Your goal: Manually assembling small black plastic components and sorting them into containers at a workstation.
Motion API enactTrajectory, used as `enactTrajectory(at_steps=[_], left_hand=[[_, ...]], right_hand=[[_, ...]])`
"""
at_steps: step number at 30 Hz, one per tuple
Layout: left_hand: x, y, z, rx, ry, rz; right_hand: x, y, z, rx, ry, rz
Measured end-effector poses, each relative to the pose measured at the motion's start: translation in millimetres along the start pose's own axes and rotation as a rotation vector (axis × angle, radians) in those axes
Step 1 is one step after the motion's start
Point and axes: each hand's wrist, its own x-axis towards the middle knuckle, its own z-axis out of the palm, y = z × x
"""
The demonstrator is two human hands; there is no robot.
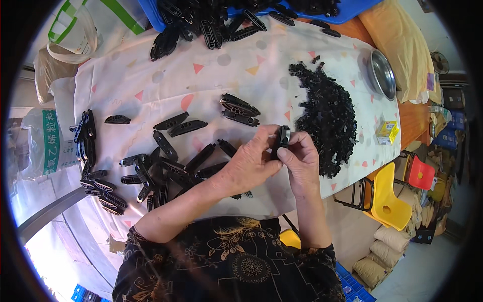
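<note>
Over the near side of the table, my left hand (254, 160) and my right hand (303, 163) meet on a long black plastic part (283, 137). It stands roughly upright between the fingertips of both hands, thumbs pressed against it. Fingers cover its lower portion. Just right of my hands lies a heap of small black plastic pieces (329, 116). Left of them, under and beside my left forearm, many similar long black parts (146, 171) lie loosely piled. Two or so more black parts (240, 108) rest just beyond my left hand.
A patterned white cloth (166, 100) covers the table. At the far edge, a blue tray (347, 14) holds more black parts. To the right are a metal bowl (383, 74) and a small yellow box (387, 132). A yellow chair (390, 201) stands by the table's right side.
</note>
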Motion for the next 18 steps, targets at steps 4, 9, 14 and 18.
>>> enactTrajectory(at_steps=[4,9,14,18], left_hand=[[4.5,4.0,-0.4,0.108,0.066,0.045],[13.9,16.4,-6.1,0.144,0.052,0.015],[32.1,31.7,-14.8,0.276,-0.025,0.065],[52.6,42.8,-25.5,0.663,-0.038,0.137]], right_hand=[[8.1,-2.7,-2.6,0.106,-0.048,0.140],[16.8,-2.9,-3.8,0.079,-0.066,0.126],[26.1,-2.9,-4.4,0.008,-0.011,-0.042],[53.9,-25.9,-27.5,-0.141,-0.183,-0.048]])
